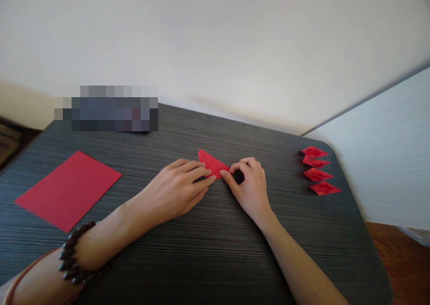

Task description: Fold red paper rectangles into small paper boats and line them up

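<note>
A small folded piece of red paper [211, 161] lies on the dark striped table [215, 251] near its middle. My left hand [174, 191] rests on the table with its fingers stretched flat, the fingertips pressing the paper's lower left edge. My right hand [250, 186] is curled, thumb and forefinger pinching the paper's right end. A dark beaded bracelet [75, 255] is on my left wrist.
A flat red sheet [69, 188] lies at the left of the table. Several finished red folded pieces [317, 170] sit in a column near the right edge. A blurred dark object [107, 110] lies at the back left. A white wall stands behind.
</note>
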Demonstrator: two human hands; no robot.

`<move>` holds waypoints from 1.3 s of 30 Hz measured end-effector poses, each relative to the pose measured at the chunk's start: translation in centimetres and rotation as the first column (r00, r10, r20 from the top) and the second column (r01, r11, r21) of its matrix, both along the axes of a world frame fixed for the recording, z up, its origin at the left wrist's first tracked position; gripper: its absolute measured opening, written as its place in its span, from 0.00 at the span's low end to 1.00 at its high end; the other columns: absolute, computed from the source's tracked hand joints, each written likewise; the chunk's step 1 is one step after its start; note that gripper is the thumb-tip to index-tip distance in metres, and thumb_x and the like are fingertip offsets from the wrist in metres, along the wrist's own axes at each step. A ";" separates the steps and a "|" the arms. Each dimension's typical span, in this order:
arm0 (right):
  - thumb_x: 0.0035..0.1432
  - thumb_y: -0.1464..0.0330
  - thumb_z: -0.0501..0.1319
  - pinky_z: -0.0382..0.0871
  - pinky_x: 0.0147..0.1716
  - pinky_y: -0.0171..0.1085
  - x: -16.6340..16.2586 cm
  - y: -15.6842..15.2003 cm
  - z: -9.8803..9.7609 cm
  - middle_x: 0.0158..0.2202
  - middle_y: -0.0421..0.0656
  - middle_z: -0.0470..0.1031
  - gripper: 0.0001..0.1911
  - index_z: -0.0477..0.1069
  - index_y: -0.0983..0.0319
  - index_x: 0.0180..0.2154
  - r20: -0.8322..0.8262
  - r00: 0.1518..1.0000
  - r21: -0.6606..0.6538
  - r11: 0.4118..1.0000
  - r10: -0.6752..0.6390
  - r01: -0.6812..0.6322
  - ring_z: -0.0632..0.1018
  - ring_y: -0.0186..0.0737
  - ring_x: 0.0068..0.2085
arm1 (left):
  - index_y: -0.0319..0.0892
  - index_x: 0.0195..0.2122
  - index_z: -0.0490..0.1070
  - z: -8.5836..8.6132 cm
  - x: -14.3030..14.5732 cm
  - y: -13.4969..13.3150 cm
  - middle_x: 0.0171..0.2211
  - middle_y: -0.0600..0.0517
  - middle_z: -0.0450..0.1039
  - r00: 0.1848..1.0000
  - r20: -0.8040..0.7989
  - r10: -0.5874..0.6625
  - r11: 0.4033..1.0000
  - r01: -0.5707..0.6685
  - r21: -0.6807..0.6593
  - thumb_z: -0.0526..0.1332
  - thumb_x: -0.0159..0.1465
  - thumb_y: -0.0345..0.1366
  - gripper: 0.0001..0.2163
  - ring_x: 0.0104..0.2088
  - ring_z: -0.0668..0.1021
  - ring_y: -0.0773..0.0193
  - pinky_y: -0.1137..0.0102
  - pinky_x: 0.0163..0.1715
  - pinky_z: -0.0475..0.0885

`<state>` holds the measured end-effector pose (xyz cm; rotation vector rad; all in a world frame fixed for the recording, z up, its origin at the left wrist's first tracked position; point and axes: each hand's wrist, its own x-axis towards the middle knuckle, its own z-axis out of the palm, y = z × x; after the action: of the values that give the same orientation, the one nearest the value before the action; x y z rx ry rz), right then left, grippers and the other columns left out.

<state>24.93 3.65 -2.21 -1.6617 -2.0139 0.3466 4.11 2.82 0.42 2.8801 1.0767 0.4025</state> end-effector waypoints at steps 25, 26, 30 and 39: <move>0.55 0.58 0.62 0.61 0.39 0.43 -0.2 -0.1 0.1 0.35 0.42 0.69 0.10 0.69 0.58 0.30 0.002 1.000 0.003 1.000 0.003 -0.003 0.69 0.43 0.39 | 0.44 0.48 0.72 0.0 0.7 -0.5 0.45 0.49 0.74 0.998 -0.030 0.051 0.997 -0.049 0.055 0.56 0.64 0.33 0.11 0.48 0.74 0.55 0.60 0.45 0.70; 0.55 0.58 0.62 0.61 0.40 0.43 -0.2 0.0 0.1 0.35 0.42 0.69 0.10 0.69 0.58 0.30 -0.003 1.000 0.001 1.000 0.002 -0.002 0.69 0.43 0.40 | 0.44 0.47 0.72 0.0 0.7 -0.6 0.45 0.49 0.74 0.998 -0.029 0.054 0.997 -0.052 0.060 0.57 0.64 0.33 0.11 0.48 0.74 0.55 0.60 0.45 0.70; 0.55 0.61 0.62 0.62 0.41 0.44 0.3 0.2 0.3 0.37 0.42 0.69 0.07 0.70 0.57 0.33 -0.070 0.997 -0.034 0.998 0.043 -0.045 0.70 0.43 0.40 | 0.45 0.47 0.72 0.0 0.8 -0.6 0.46 0.50 0.74 0.997 -0.040 0.067 0.996 -0.064 0.062 0.56 0.64 0.32 0.11 0.47 0.74 0.55 0.60 0.43 0.70; 0.58 0.68 0.57 0.65 0.39 0.43 0.9 0.1 0.4 0.39 0.43 0.68 0.09 0.69 0.57 0.42 -0.185 0.980 -0.032 0.996 0.077 -0.085 0.70 0.39 0.34 | 0.45 0.47 0.71 -0.1 0.8 -0.7 0.46 0.50 0.74 0.996 -0.043 0.077 0.996 -0.075 0.038 0.55 0.65 0.32 0.11 0.47 0.74 0.55 0.59 0.43 0.69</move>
<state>25.84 3.73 -1.82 -1.5137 -1.9514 0.5513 4.89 2.11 0.34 2.8995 1.2017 0.3674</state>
